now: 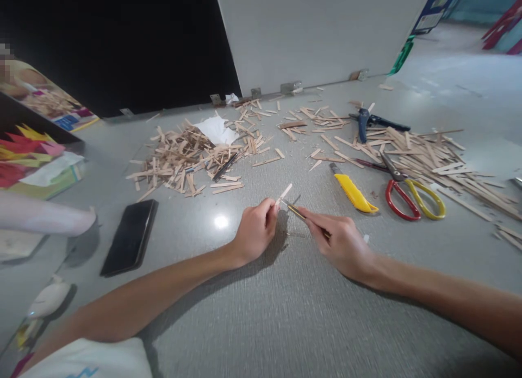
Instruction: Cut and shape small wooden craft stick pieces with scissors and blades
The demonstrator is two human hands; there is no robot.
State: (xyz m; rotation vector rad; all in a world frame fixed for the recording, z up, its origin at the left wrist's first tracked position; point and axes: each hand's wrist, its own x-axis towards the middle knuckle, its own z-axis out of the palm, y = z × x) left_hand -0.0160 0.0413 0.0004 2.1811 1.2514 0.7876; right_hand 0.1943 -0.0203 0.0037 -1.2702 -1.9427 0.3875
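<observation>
Pinched between the fingers of my left hand [256, 231] is a short pale wooden stick [286, 191], its tip pointing up and away. My right hand [340, 242] is closed around a slim craft knife [296, 210] with a gold-coloured body. Its narrow blade reaches toward the stick near my left fingertips; whether it touches the wood I cannot tell. Both hands rest low over the grey table [261, 318]. To the right of them lie a yellow box cutter [354, 193] and scissors [411, 196] with one red and one yellow handle.
Cut wooden sticks form a heap [175, 155] at back left and another pile [432, 155] at right. Dark blue pliers [364, 122] lie by the right pile. A black phone [129, 237] is near my left forearm. A white panel [322, 35] stands behind.
</observation>
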